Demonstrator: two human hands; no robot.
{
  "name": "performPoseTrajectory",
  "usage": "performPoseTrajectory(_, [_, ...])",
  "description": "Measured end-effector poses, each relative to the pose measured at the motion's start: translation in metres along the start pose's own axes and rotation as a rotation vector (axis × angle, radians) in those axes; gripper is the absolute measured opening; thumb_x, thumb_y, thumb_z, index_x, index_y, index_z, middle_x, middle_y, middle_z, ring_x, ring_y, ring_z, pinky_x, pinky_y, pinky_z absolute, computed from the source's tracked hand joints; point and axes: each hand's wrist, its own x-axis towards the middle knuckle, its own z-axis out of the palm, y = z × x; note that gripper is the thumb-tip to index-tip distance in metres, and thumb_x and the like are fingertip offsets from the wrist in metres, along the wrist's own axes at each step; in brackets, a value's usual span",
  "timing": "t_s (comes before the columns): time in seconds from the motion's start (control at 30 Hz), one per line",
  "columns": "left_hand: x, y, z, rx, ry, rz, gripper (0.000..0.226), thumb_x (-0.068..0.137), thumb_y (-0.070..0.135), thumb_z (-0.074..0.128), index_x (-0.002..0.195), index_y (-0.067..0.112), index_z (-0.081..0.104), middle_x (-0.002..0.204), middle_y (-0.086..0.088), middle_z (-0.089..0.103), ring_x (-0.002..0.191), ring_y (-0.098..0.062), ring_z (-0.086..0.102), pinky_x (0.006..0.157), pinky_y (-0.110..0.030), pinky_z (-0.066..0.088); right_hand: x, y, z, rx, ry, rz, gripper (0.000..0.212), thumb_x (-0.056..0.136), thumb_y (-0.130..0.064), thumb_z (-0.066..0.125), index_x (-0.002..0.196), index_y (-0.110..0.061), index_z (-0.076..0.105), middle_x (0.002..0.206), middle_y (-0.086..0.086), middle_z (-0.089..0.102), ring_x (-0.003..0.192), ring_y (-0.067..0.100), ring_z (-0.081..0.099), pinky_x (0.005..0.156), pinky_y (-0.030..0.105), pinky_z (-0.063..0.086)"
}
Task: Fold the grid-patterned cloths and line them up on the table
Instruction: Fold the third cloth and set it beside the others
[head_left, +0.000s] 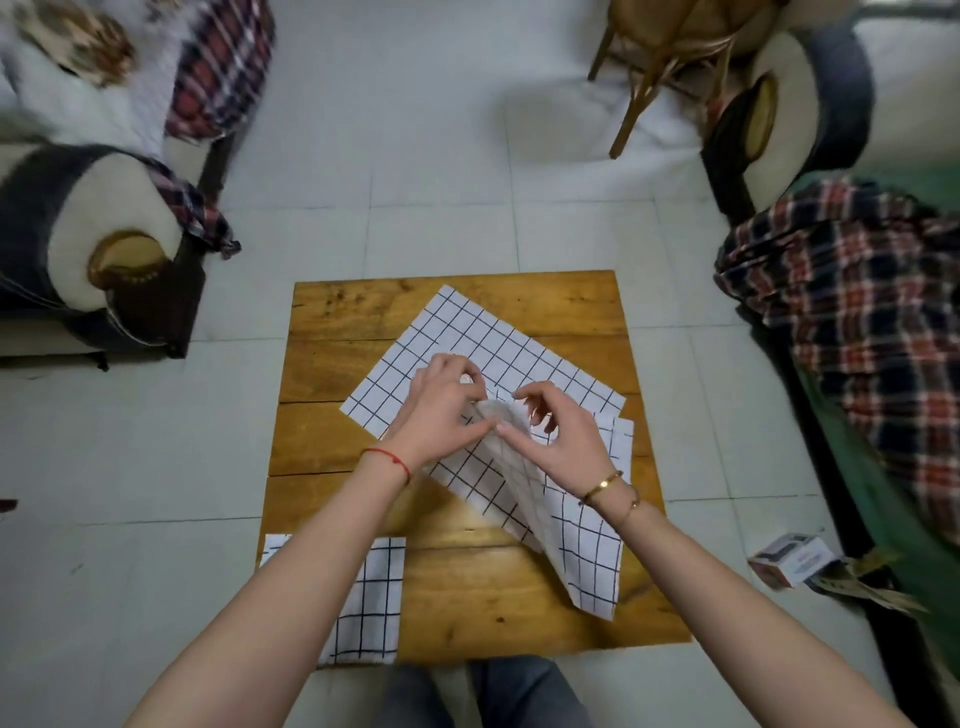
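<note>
On the wooden table (467, 597), the left hand (441, 410) and right hand (558, 439) both pinch a lifted fold of a grid-patterned cloth (566, 535), thumbs nearly touching at its peak. This cloth's long axis runs diagonally from the table's middle toward the near right corner, where its tip reaches close to the edge. A second, flat grid cloth (467, 338) lies behind the hands, turned diagonally, one corner pointing away. A folded grid cloth (371, 597) sits square at the near left edge. Bare wood shows near centre and along the far edge
</note>
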Motion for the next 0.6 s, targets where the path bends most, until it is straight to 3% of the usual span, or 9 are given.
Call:
performPoseTrajectory(0.13, [0.014, 0.026, -0.024, 0.07, 0.002, 0.024, 0.037, 0.079, 0.053, 0.062, 0.097, 0.021, 0.07, 0.111, 0.007, 0.057, 0.115, -0.019, 0.042, 0.095, -0.039, 0.032, 0.015, -0.014, -0.033, -0.179, 0.046, -0.102, 0.016, 0.086, -0.031, 0.06, 0.094, -0.018, 0.062, 0.08, -0.006, 0.062, 0.072, 0.009, 0.053, 0.066, 0.03, 0.047])
performPoseTrajectory(0.2, [0.018, 0.037, -0.039, 0.1, -0.006, 0.035, 0.042, 0.079, 0.054, 0.059, 0.101, 0.02, 0.069, 0.111, 0.006, 0.059, 0.116, -0.019, 0.043, 0.096, -0.037, 0.029, 0.021, -0.022, -0.052, -0.207, 0.053, -0.104, 0.008, 0.087, -0.022, 0.063, 0.089, -0.015, 0.064, 0.072, -0.003, 0.061, 0.066, 0.012, 0.052, 0.062, 0.028, 0.043])
performPoseTrajectory(0.27, [0.019, 0.045, -0.055, 0.134, -0.002, 0.049, 0.034, 0.083, 0.048, 0.063, 0.1, 0.02, 0.068, 0.109, 0.007, 0.061, 0.115, -0.017, 0.044, 0.098, -0.035, 0.026, 0.025, -0.035, -0.07, -0.225, 0.035, -0.105, 0.005, 0.086, -0.019, 0.064, 0.083, -0.016, 0.062, 0.064, -0.01, 0.054, 0.062, 0.013, 0.05, 0.057, 0.016, 0.035])
performPoseTrajectory(0.37, [0.015, 0.048, -0.078, 0.184, 0.003, 0.044, 0.027, 0.086, 0.046, 0.062, 0.098, 0.022, 0.066, 0.104, 0.01, 0.065, 0.112, -0.014, 0.049, 0.105, -0.038, 0.024, 0.028, -0.05, -0.093, -0.238, 0.045, -0.106, 0.019, 0.085, -0.018, 0.066, 0.076, -0.025, 0.052, 0.059, -0.017, 0.045, 0.059, 0.009, 0.044, 0.056, 0.007, 0.032])
performPoseTrajectory(0.6, [-0.004, 0.038, -0.121, 0.262, 0.09, 0.032, 0.021, 0.088, 0.045, 0.059, 0.093, 0.025, 0.062, 0.09, 0.013, 0.067, 0.092, -0.011, 0.06, 0.112, -0.039, 0.022, 0.034, -0.068, -0.134, -0.231, 0.165, -0.067, 0.009, 0.081, -0.021, 0.07, 0.08, -0.013, 0.065, 0.071, -0.003, 0.063, 0.069, 0.015, 0.057, 0.063, 0.022, 0.035])
